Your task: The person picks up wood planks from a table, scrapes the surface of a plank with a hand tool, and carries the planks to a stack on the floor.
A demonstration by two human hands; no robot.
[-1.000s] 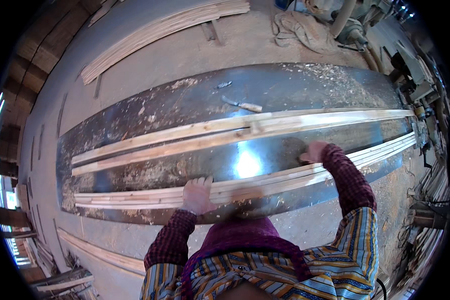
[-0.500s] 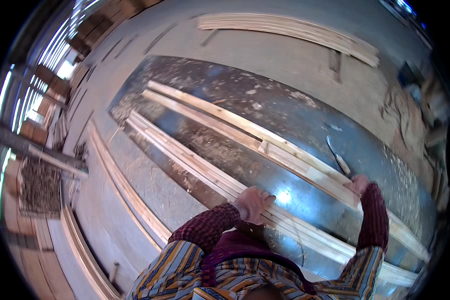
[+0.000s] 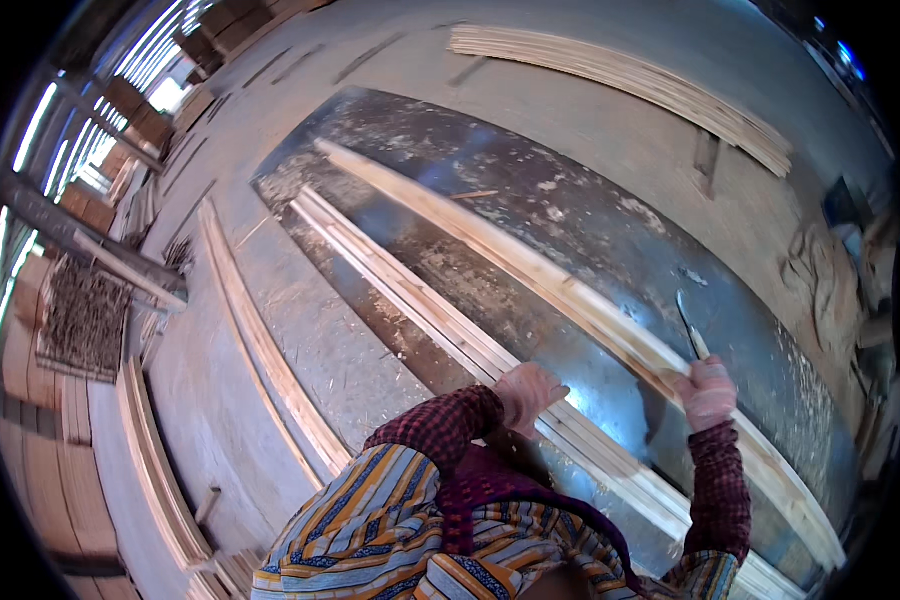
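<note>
My left hand (image 3: 527, 397) lies on the near strips (image 3: 420, 305), close to my body. I cannot tell if it grips them or just rests there. My right hand (image 3: 708, 392) reaches farther out. Its fingers are curled over the edge of the far strips (image 3: 530, 262), and it grips them. Both sets of wood are long, thin and pale. They lie side by side on the big dark table (image 3: 370, 125), with a gap between them. The far strips lie close against each other.

A knife (image 3: 687, 314) lies just past my right hand, on the other side of the far strips. It has a bent blade and a pale handle. I cannot tell if my hand touches it. A little stick (image 3: 475, 194) lies on the table too, past the far strips, with bits of wood around it.

On the floor (image 3: 310, 330) to my left there are more long strips (image 3: 260, 340). Past the table is a wide wood pile (image 3: 620, 85), held up on bars. A crumpled cloth (image 3: 815, 275) is on the floor at the right. My sleeves (image 3: 720, 490) are dark and checked, and my shirt (image 3: 355, 510) has stripes.
</note>
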